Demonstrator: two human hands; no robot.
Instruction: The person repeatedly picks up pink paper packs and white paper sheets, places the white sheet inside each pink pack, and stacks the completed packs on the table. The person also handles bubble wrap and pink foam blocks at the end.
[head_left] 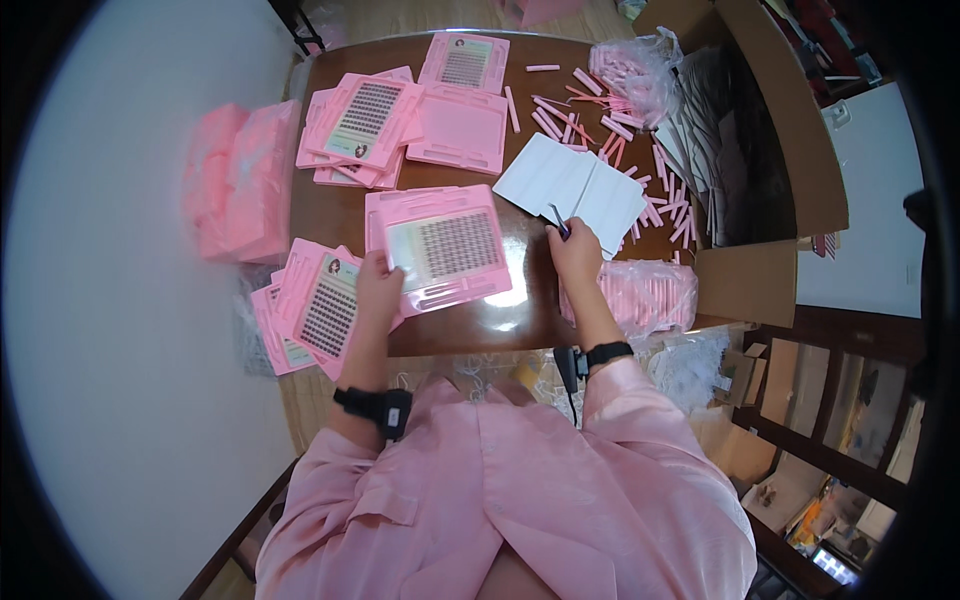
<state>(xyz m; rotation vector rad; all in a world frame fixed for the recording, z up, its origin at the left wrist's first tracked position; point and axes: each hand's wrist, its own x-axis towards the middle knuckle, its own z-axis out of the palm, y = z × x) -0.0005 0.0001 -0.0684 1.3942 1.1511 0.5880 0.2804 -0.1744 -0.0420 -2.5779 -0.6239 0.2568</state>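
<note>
My left hand [381,288] grips the left edge of a pink lash tray [432,298], its thumb on the clear window over rows of dark lash clusters. The tray lies near the middle of the brown table. My right hand [574,246] is closed around dark tweezers [560,222], their bent tips pointing up and left. These tips are over the lower edge of white sheets [541,172], which lie side by side beyond my right hand. Beside my left forearm, more filled lash trays [329,305] overlap in a fanned pile.
Further pink trays [367,118] are stacked at the far left. Loose pink tubes [546,123] and pink tweezers lie scattered at the right, near a clear bag [634,72] of them. A large cardboard box [812,130] stands at the right edge. Wrapped pink packs [243,185] sit by the wall.
</note>
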